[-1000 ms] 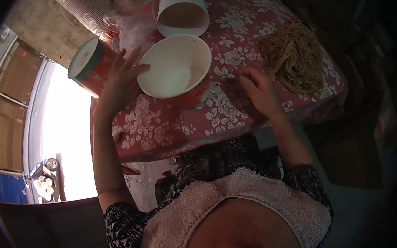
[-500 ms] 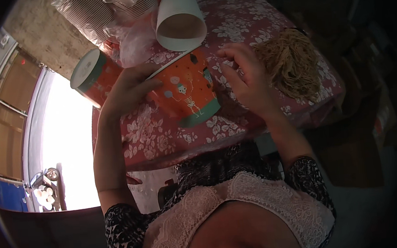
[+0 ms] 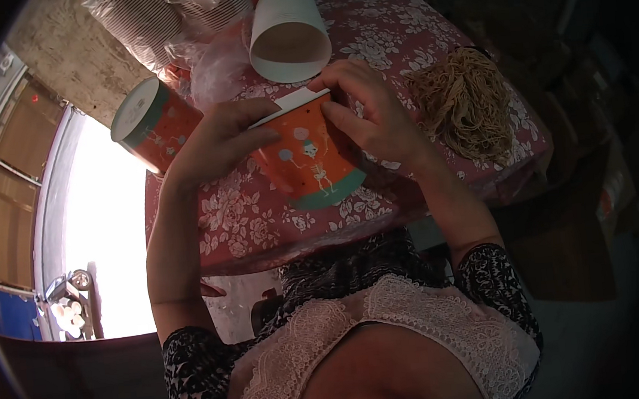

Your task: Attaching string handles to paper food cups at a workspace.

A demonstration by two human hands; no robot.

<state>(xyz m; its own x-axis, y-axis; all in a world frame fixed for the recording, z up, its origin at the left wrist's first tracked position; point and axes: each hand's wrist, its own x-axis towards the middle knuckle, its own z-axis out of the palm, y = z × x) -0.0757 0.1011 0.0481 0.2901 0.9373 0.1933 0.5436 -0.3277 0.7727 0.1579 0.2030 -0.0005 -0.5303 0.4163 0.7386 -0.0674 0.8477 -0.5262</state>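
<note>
Between my hands an orange paper bucket [image 3: 301, 156] with a green base band and a printed skeleton figure is held tilted above the table. My left hand [image 3: 228, 135] is closed on the left of its white rim, thumb across the outer wall. At the right of the rim, my right hand [image 3: 369, 109] pinches the edge between thumb and fingers. Most of the bucket's inside is hidden from me. Just beyond it a white tub [image 3: 289, 37] lies with its mouth toward me. Left of my left hand stands a similar orange bucket [image 3: 160, 129], its pale round end upward.
A red floral cloth [image 3: 235, 228] covers the table. On the right lies a bundle of thin tan strings [image 3: 470, 105]. Plastic-wrapped stacks of paper cups or lids [image 3: 141, 26] fill the far left, with a loose clear bag [image 3: 219, 65] beside them. Cardboard [image 3: 563, 248] stands at right.
My right hand has moved left and taken hold of the bucket's rim, where before it was apart with fingers spread. The bucket has shifted slightly right; my left hand still holds it.
</note>
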